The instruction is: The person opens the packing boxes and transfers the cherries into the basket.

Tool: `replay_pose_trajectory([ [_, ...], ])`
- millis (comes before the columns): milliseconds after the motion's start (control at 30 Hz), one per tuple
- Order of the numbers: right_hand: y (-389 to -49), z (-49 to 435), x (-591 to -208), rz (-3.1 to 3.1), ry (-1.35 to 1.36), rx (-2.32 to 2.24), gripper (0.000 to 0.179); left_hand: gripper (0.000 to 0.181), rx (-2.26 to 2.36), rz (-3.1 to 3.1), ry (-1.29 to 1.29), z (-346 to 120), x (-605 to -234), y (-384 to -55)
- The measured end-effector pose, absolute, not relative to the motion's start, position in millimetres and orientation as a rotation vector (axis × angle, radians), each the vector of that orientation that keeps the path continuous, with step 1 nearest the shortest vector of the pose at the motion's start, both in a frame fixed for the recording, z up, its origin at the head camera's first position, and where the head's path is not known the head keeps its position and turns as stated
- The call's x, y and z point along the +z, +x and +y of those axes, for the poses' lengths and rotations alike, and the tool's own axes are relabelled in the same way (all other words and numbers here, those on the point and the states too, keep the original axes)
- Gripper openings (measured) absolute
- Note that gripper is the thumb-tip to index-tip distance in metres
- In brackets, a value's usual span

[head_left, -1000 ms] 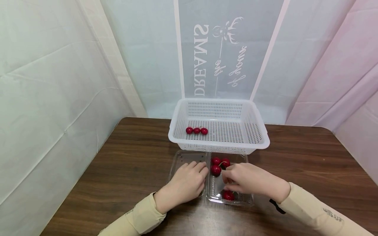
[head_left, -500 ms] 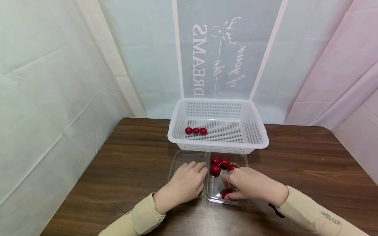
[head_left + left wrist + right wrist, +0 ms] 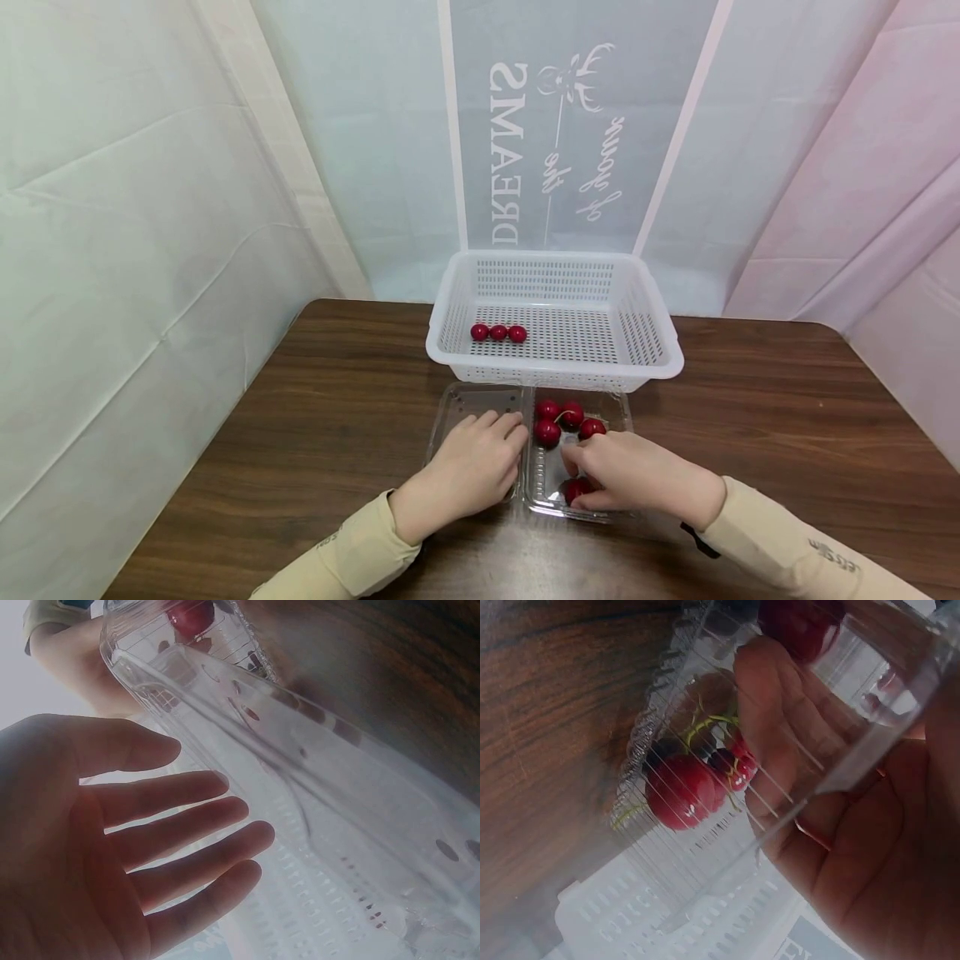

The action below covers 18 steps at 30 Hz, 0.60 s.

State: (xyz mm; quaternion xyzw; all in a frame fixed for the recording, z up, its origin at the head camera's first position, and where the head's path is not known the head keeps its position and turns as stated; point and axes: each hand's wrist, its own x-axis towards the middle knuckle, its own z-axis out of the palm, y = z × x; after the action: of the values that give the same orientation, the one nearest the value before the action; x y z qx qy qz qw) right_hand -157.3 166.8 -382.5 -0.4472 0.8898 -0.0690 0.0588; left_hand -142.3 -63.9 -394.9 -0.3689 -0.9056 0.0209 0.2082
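Observation:
A clear hinged plastic box (image 3: 552, 510) lies unfolded on the table. Within its right half, several red cherries (image 3: 547, 432) are grouped at the back, some with green stems. Toward the front of that half, my right hand (image 3: 626, 473) has its thumb and bent index finger around a single cherry (image 3: 577, 491). In the right wrist view the box wall (image 3: 705, 847) lies in front of part of this hand. My left hand (image 3: 474, 462) lies over the left half of the box, beside the hinge; the left wrist view shows its fingers (image 3: 195, 821) extended, holding nothing.
Behind the box stands a white slotted plastic basket (image 3: 555, 367) with 3 red cherries (image 3: 498, 332) in a row at its left. Both stand on a dark wooden table (image 3: 345, 400). Pale curtains (image 3: 405, 167) hang along the back and sides.
My right hand has shifted slightly toward the front and closed its fingers around the front cherry. Another cherry now shows at the right of the back group. My left hand has stayed put.

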Motion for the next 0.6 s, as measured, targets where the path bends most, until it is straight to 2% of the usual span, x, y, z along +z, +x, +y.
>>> replay_pose_trajectory([
  [600, -160.9, 165.4, -386.2, 2.652, -1.399, -0.239, 0.026, 0.024, 0.07, -2.547, -1.028, -63.2, -394.3, -142.4],
])
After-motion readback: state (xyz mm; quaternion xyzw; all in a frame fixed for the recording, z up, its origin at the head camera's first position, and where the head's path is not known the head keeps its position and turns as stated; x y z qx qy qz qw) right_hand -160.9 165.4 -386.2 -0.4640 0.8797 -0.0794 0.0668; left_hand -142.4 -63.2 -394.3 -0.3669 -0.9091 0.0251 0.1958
